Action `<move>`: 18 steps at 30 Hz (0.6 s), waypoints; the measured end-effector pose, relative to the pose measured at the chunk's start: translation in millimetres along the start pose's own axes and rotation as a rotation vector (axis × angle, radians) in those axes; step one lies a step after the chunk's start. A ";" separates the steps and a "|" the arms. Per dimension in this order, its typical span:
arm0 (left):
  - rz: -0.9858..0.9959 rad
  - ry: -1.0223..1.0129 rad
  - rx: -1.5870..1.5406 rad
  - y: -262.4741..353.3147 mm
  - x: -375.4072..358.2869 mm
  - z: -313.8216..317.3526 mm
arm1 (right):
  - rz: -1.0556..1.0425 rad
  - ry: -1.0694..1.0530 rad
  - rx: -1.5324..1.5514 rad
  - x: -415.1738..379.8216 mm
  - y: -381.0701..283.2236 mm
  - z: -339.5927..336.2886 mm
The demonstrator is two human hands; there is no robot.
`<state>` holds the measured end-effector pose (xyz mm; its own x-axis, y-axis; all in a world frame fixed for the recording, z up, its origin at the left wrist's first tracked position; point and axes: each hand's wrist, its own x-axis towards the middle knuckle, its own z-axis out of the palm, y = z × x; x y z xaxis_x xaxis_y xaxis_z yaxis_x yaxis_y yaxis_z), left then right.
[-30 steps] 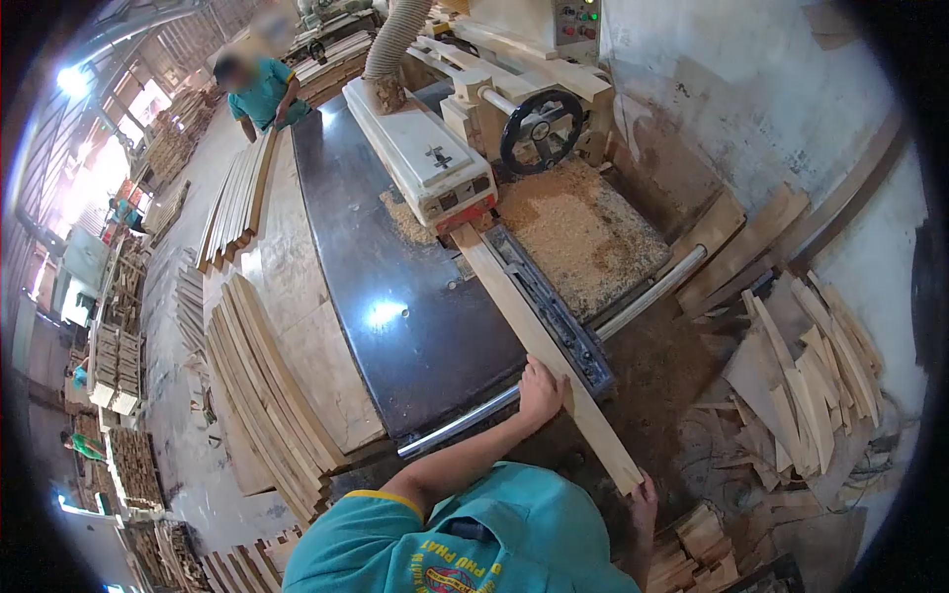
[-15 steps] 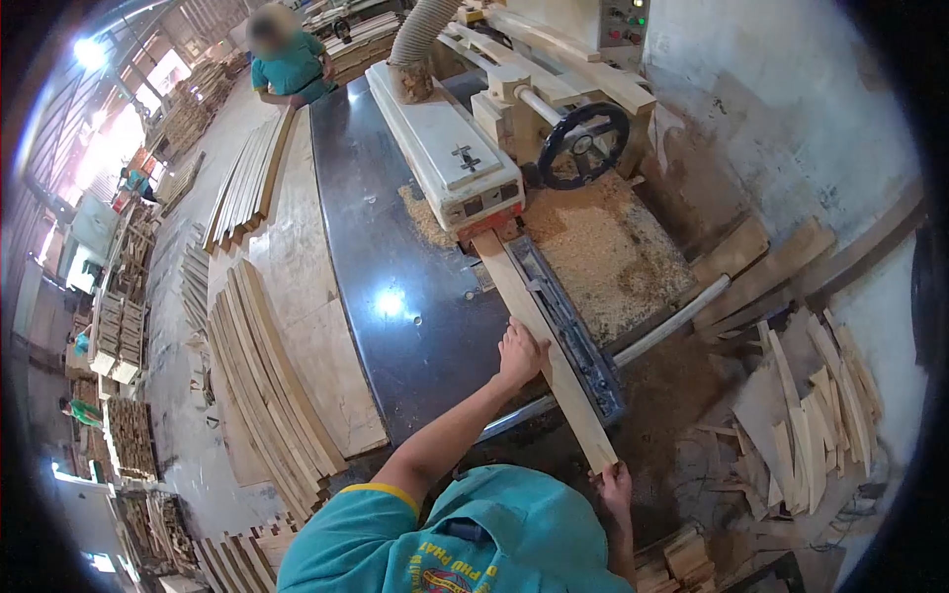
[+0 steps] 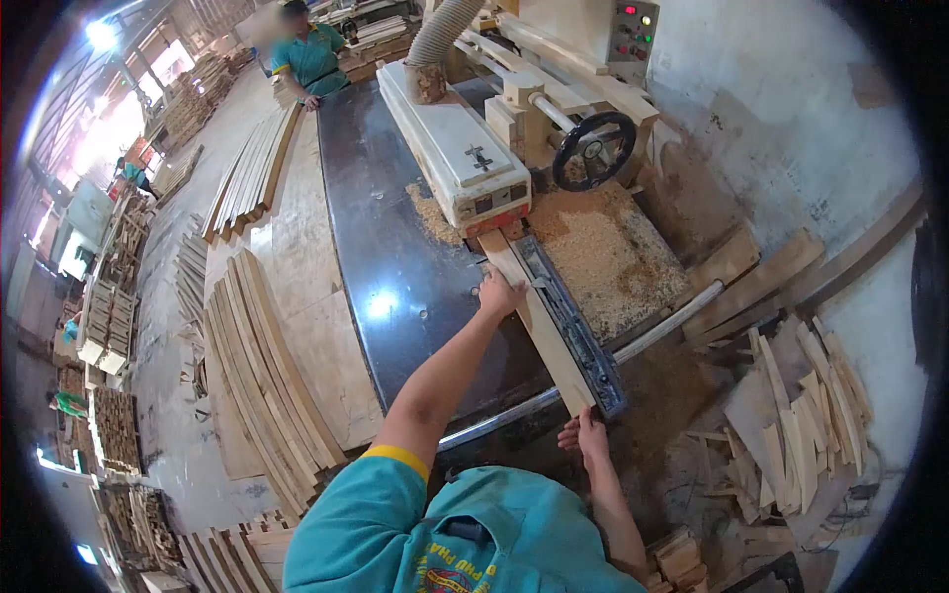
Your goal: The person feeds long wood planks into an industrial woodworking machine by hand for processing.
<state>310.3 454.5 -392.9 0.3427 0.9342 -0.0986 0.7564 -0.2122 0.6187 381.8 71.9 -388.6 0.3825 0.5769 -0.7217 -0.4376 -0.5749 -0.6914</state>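
A long pale board [image 3: 550, 348] lies along the black guide [image 3: 573, 321] on the dark metal table, its far end under the white machine housing [image 3: 457, 148]. Against the board's left edge, near the housing, rests my left hand [image 3: 501, 293], fingers bent around that edge. At the near end of the board my right hand [image 3: 585, 435] pinches the end between thumb and forefinger, the other fingers spread out to the left.
Left of the dark table [image 3: 395, 326] lie stacked curved boards [image 3: 262, 366]. A co-worker [image 3: 311, 59] stands at the table's far end. A black handwheel [image 3: 594, 151], sawdust [image 3: 603, 247] and offcuts [image 3: 801, 425] are on the right.
The board has slid forward, further under the housing, and both my hands have moved forward with it. Some right-hand fingers now extend outward. The co-worker's hand has come to the table's far edge.
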 end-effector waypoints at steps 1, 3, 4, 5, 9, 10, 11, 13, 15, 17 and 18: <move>-0.004 0.013 -0.005 -0.7 -5.4 -4.4 | -0.008 -0.007 -0.009 -1.7 -3.4 2.6; 0.013 0.063 -0.070 -8.6 -26.6 -14.5 | -0.065 -0.021 0.036 -1.7 -9.8 13.7; 0.049 0.088 -0.116 -15.0 -43.7 -19.0 | -0.070 -0.044 0.025 -2.3 -9.6 17.1; 0.165 0.131 -0.200 -25.1 -61.3 -25.3 | -0.076 -0.092 0.024 -7.8 -6.2 15.6; 0.079 0.095 -0.566 -54.5 -164.9 -76.7 | -0.071 -0.125 -0.029 -30.2 14.4 3.2; 0.062 0.124 -0.669 -72.4 -185.9 -80.4 | -0.061 -0.159 -0.050 -30.5 23.4 -2.1; 0.038 0.155 -0.661 -89.8 -205.3 -85.5 | -0.045 -0.129 -0.015 -30.9 31.6 -8.0; -0.197 0.333 -0.890 -132.3 -241.3 -89.3 | -0.019 -0.122 -0.001 -32.3 44.7 -15.4; -0.398 0.434 -0.982 -173.8 -279.2 -94.4 | -0.008 -0.068 0.013 -33.3 52.4 -20.2; -0.578 0.469 -1.067 -193.4 -319.2 -107.7 | 0.013 -0.090 -0.022 -32.6 55.9 -20.3; -0.661 0.589 -1.171 -209.9 -336.5 -105.0 | 0.020 -0.112 -0.030 -32.3 56.1 -19.3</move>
<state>-22.3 214.8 -407.7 -0.3685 0.8071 -0.4613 -0.2901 0.3716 0.8819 360.6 9.9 -404.7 0.2798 0.6259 -0.7280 -0.4189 -0.6028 -0.6791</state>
